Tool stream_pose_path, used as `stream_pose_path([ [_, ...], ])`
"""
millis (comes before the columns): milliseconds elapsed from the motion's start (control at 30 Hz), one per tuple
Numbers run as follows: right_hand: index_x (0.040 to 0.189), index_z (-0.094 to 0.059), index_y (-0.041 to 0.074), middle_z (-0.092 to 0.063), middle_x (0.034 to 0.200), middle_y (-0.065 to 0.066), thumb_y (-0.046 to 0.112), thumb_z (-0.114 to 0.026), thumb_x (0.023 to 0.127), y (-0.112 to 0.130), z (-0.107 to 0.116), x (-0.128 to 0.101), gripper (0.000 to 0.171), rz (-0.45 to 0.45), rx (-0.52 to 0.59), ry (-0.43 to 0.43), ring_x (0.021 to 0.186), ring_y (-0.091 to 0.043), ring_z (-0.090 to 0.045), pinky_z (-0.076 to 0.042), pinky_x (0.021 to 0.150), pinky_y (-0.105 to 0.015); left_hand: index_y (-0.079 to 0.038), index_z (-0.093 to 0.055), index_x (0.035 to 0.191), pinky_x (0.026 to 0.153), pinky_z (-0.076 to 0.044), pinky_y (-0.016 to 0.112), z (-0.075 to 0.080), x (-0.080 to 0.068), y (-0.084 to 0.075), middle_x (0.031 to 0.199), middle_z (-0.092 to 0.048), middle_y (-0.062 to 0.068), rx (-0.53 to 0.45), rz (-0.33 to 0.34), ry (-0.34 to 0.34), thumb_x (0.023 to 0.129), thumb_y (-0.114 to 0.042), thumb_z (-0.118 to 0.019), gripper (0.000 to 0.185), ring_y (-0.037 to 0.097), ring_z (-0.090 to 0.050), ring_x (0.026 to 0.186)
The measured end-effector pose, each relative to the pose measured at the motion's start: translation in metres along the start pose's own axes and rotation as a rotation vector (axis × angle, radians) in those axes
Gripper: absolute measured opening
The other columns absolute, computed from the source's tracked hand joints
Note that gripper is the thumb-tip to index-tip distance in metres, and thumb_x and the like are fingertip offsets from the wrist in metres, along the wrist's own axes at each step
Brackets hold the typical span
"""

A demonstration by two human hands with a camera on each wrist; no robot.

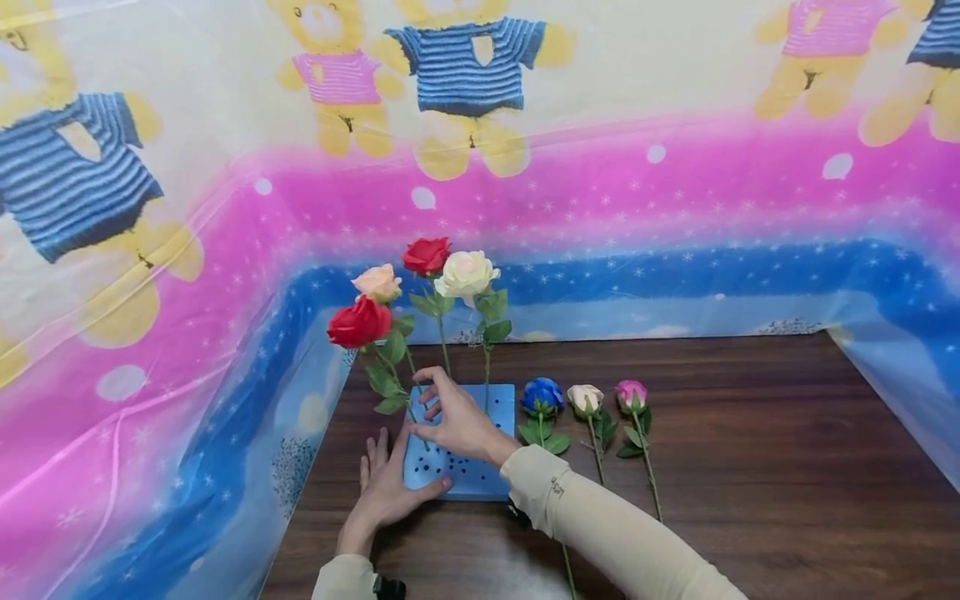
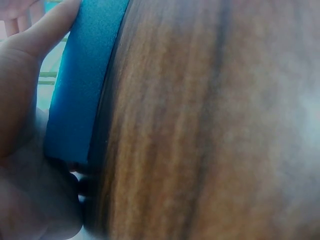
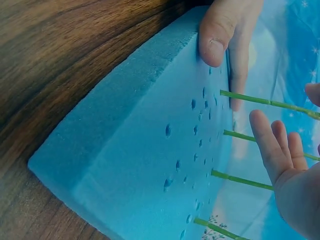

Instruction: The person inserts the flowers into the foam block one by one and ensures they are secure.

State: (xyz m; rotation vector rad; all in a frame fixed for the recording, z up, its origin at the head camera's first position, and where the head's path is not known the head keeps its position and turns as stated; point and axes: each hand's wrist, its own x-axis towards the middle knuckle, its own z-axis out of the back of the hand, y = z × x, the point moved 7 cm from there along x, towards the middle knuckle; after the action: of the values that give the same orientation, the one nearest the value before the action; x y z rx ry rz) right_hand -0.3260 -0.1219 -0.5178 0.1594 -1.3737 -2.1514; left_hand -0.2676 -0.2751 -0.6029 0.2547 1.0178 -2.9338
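While the left grip [image 1: 390, 487] clasps the foam block [image 1: 483, 482], the right grip [image 1: 459, 421] is loosely released above it, the nearer red rose [image 1: 360, 322] standing in the block just beside this grip.

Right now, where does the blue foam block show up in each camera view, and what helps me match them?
Head: blue foam block, below the middle, slightly left of centre.
Left wrist: blue foam block, slanted strip at upper left.
Right wrist: blue foam block, slanting from lower left to top centre.
Shared landmark: the left hand touching the block.
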Motion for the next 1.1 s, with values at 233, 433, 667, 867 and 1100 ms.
stream_pose_path([
  [233,0.162,-0.044,0.025,-0.063,0.144,-0.015,0.020,-0.085,0.102,0.003,0.006,-0.003,0.073,-0.006,0.026,-0.006,0.116,-0.025,-0.074,-0.064,0.091,-0.034,-0.015,-0.014,0.181,0.129,0.007,0.080,0.000,-0.001,0.000,0.181,0.003,0.037,0.005,-0.004,0.001,0.088,-0.071,-0.083,0.129,0.060,0.015,0.166],
  [433,0.166,-0.041,0.026,-0.060,0.150,-0.017,0.024,-0.087,0.101,0.008,0.013,-0.005,0.080,-0.019,0.063,-0.010,0.115,-0.025,-0.075,-0.064,0.091,-0.037,-0.012,-0.016,0.180,0.127,0.008,0.082,0.001,-0.003,-0.003,0.180,0.002,0.040,-0.036,-0.038,-0.034,0.085,-0.075,-0.083,0.132,0.063,0.013,0.165],
  [667,0.164,-0.041,0.040,-0.060,0.151,-0.017,0.021,-0.088,0.100,0.010,0.020,-0.010,0.082,-0.019,0.138,-0.011,0.114,-0.027,-0.076,-0.065,0.085,-0.035,-0.013,-0.013,0.181,0.127,0.009,0.081,-0.001,-0.002,-0.002,0.180,0.004,0.039,-0.018,-0.017,-0.007,0.087,-0.073,-0.084,0.132,0.062,0.016,0.165],
  [867,0.163,-0.042,0.046,-0.063,0.147,-0.007,0.023,-0.089,0.099,0.016,0.031,-0.018,0.083,-0.004,0.210,-0.013,0.106,-0.012,-0.076,-0.067,0.078,-0.034,-0.014,-0.009,0.181,0.128,0.008,0.081,-0.003,-0.001,-0.002,0.181,0.006,0.038,0.019,0.006,0.014,0.089,-0.072,-0.083,0.132,0.061,0.016,0.165],
  [1100,0.164,-0.043,0.049,-0.062,0.152,0.000,0.023,-0.089,0.099,0.024,0.045,-0.027,0.084,0.004,0.310,0.040,0.112,-0.016,-0.078,-0.068,0.087,-0.037,-0.010,-0.015,0.180,0.127,0.007,0.082,0.000,-0.002,-0.005,0.180,0.001,0.040,-0.014,-0.015,-0.022,0.085,-0.073,-0.085,0.133,0.064,0.013,0.165],
])
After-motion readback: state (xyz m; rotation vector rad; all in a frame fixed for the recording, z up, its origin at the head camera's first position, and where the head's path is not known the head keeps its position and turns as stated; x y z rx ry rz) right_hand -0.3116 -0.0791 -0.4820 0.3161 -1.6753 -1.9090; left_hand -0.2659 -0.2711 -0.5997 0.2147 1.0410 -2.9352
